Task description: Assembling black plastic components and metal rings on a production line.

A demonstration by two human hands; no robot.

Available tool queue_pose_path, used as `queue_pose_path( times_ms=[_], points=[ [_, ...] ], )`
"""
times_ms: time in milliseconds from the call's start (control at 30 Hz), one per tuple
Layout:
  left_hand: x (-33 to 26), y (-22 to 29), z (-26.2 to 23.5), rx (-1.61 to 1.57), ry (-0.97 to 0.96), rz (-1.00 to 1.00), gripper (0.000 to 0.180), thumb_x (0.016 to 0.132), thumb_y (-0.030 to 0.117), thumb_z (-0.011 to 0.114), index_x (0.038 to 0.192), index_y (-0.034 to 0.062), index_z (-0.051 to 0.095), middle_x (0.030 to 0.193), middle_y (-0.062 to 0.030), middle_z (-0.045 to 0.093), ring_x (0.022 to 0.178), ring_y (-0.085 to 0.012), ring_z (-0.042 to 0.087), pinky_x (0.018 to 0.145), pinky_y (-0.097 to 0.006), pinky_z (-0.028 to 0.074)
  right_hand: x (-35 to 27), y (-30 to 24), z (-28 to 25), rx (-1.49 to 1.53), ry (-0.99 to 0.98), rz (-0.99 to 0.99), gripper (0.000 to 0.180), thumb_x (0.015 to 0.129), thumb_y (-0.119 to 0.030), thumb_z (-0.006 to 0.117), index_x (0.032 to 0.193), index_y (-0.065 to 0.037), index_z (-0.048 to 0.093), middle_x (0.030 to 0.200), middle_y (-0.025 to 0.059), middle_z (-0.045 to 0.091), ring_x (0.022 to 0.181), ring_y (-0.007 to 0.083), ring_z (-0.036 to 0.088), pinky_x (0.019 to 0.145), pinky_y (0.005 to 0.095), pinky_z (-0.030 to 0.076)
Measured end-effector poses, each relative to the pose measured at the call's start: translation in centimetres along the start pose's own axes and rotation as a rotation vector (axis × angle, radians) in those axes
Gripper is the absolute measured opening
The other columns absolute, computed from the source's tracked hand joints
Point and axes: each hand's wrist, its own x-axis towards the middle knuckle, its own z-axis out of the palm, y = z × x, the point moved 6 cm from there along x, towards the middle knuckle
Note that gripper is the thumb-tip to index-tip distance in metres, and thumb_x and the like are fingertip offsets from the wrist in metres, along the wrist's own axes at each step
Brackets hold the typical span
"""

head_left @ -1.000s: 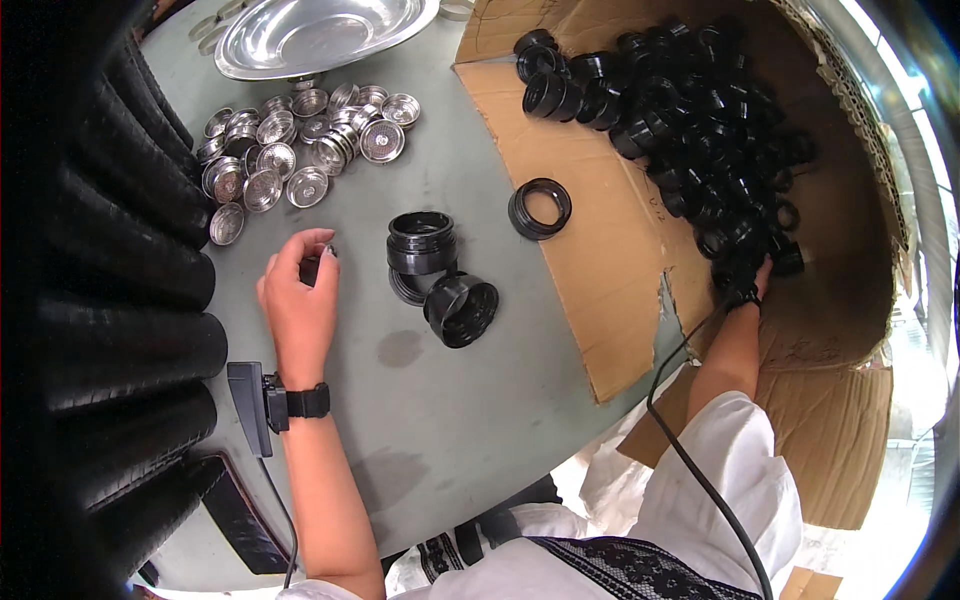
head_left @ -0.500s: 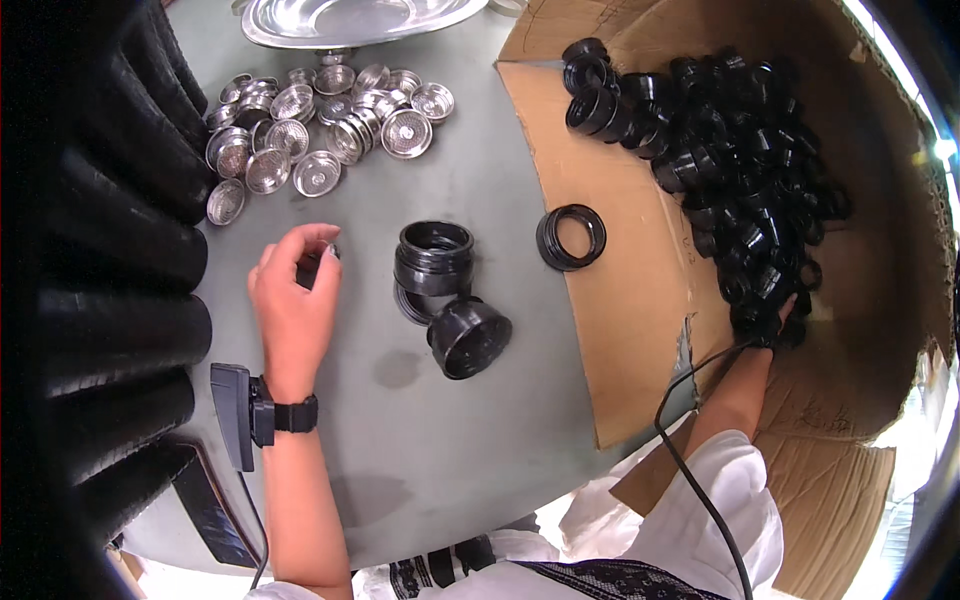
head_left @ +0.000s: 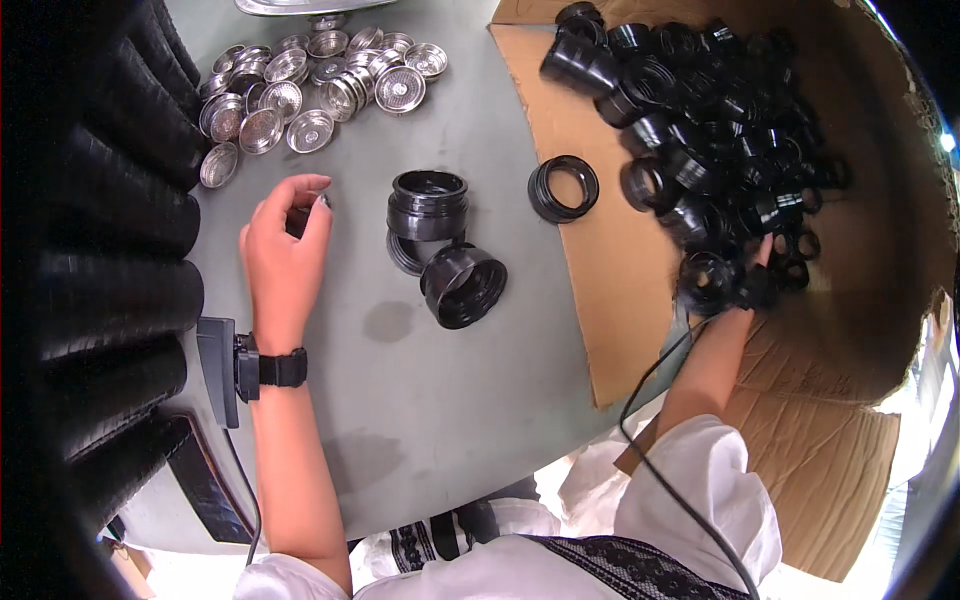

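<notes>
My left hand rests loosely curled on the grey table, thumb and forefinger apart, with nothing clear between them. To its right, two black threaded plastic collars sit close together: an upper collar and a tipped, cup-like collar. Under them lies another black ring. My right hand reaches into the heap of black collars in the cardboard box. One finger shows there; the rest is hidden by the black wrist device and collars, so its grip cannot be made out.
Shiny metal filter baskets lie scattered at the far left, by a metal dish. A lone black ring lies on the cardboard flap. Stacked black cylinders line the left edge. A black cable crosses my right arm.
The view has shifted, so everything sits higher in the picture. My right hand has stirred the collars around it, and some have tumbled toward the flap. My left hand stays beside the collars.
</notes>
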Motion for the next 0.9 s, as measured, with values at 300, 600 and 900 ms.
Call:
queue_pose_path(
  times_ms=[300,600,900],
  points=[
    [0.0,0.3,-0.5,-0.023,0.036,0.004,0.021,0.079,0.006,0.056,0.098,0.0028,0.064,0.08,-0.0053,0.064,0.07,-0.0106,0.057,0.067,-0.026,0.047,-4.4,-0.4,9.2,0.061,-0.2,0.019,0.065,0.09,-0.047,0.045,0.131,0.002,0.041,0.129,0.0163,0.047,0.118,0.0268,0.047,0.099,0.0389,0.036],
    [-0.4,0.8,-1.0,0.024,0.07,0.054,0.021,0.078,0.011,0.058,0.097,0.006,0.065,0.082,-0.009,0.065,0.071,-0.0161,0.06,0.069,-0.029,0.048,-7.3,-2.5,14.3,0.097,-0.329,0.018,0.065,0.09,-0.047,0.044,0.132,0.002,0.04,0.131,0.016,0.046,0.119,0.0271,0.046,0.1,0.0397,0.035],
    [-0.2,0.0,-1.8,0.029,0.082,0.028,0.022,0.084,0.017,0.056,0.1,0.0048,0.064,0.088,-0.0089,0.067,0.078,-0.0169,0.063,0.072,-0.028,0.047,-11.8,-2.8,22.4,0.184,-0.465,0.058,0.065,0.091,-0.047,0.043,0.133,0.003,0.038,0.133,0.0158,0.044,0.12,0.0274,0.045,0.101,0.0405,0.034]
  ],
)
